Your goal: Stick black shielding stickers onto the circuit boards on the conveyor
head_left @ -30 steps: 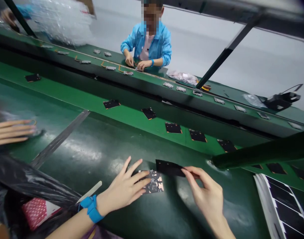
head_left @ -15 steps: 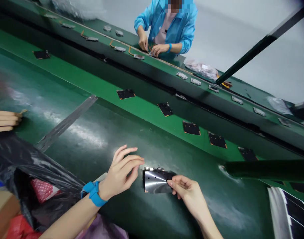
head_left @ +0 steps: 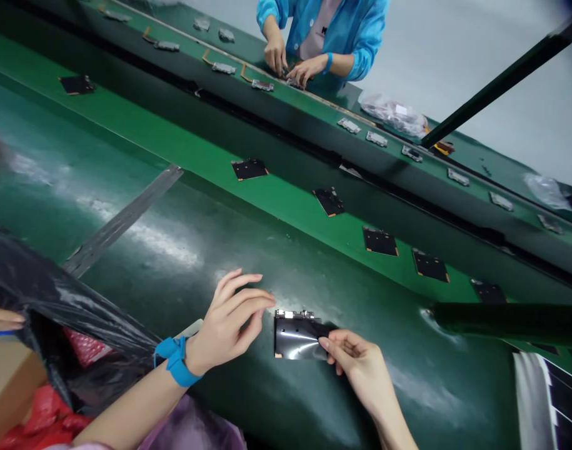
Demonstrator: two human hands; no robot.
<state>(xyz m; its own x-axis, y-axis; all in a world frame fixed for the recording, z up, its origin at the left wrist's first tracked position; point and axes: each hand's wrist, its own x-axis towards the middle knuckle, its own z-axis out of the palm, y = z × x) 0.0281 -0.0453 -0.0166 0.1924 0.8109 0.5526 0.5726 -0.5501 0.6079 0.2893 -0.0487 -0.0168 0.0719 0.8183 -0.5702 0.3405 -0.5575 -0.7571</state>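
Note:
Between the thumb and fingers of my right hand (head_left: pixel 361 365) is the right end of a flat, shiny black electronic panel (head_left: pixel 297 339). Small metallic parts line its top edge, and a copper-coloured patch marks its lower left corner. The panel is just over or on the green tabletop; which of the two I cannot tell. My left hand (head_left: pixel 232 319), with a blue band (head_left: pixel 177 362) at the wrist, hovers to the left of the panel, its fingers spread and holding nothing. The fingertips are close to the panel's upper left corner.
Similar black panels (head_left: pixel 379 240) lie spaced along the bright green belt (head_left: pixel 286 215). Beyond it, a co-worker's hands (head_left: pixel 304 69) handle a part beside a row of small metallic modules (head_left: pixel 349 125). A dark post (head_left: pixel 511 320) juts in at right; a black plastic bag (head_left: pixel 79 319) lies at left.
The view has tilted slightly. Panels on the belt appear further right. Another person's hand at the left edge has moved from the tabletop down toward the bag. My hands keep nearly the same pose.

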